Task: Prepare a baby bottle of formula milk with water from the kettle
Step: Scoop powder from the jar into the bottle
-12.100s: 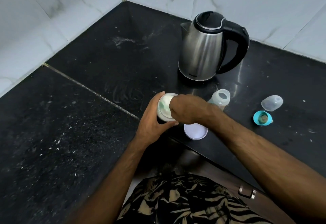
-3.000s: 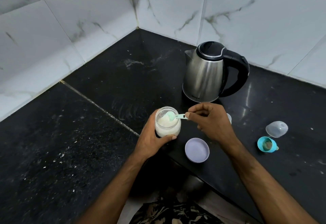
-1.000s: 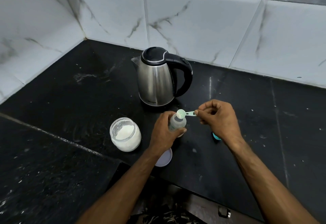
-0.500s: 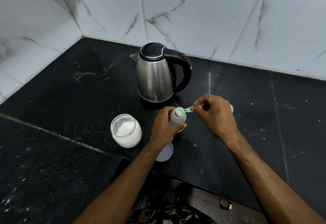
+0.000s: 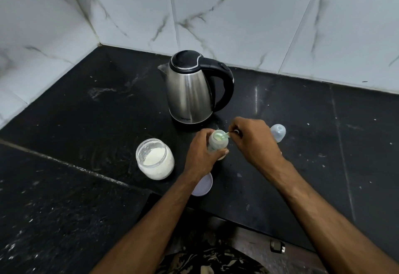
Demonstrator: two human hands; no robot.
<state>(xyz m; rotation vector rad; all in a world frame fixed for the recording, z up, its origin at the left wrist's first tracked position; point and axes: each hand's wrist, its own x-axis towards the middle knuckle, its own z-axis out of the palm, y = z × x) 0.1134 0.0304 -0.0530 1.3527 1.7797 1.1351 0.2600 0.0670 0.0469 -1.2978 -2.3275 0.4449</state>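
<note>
The step in hand looks like dosing the powder: the left hand (image 5: 199,155) is wrapped round the baby bottle (image 5: 217,144), holding it upright on the dark surface (image 5: 302,176), while the right hand (image 5: 252,142) pinches the handle of a small green scoop (image 5: 221,137) whose bowl sits right at the bottle's open mouth. Whether the scoop has emptied yet cannot be told, as the mouth and the bowl blur together.

Just to the left of the left hand stands the open jar of formula powder (image 5: 155,158), about half full; its pale lid (image 5: 203,185) lies flat on the surface under the left wrist. The kettle (image 5: 191,92) stands closed just beyond both hands, handle turned to the right, close to the bottle but not touching it. A clear domed cap (image 5: 278,133) lies just beyond the right hand.

Judging by this, water has yet to go in. The next move calls for tipping the scoop fully inside the narrow neck without spilling, then freeing the right hand for the kettle handle while the left steadies the light bottle
</note>
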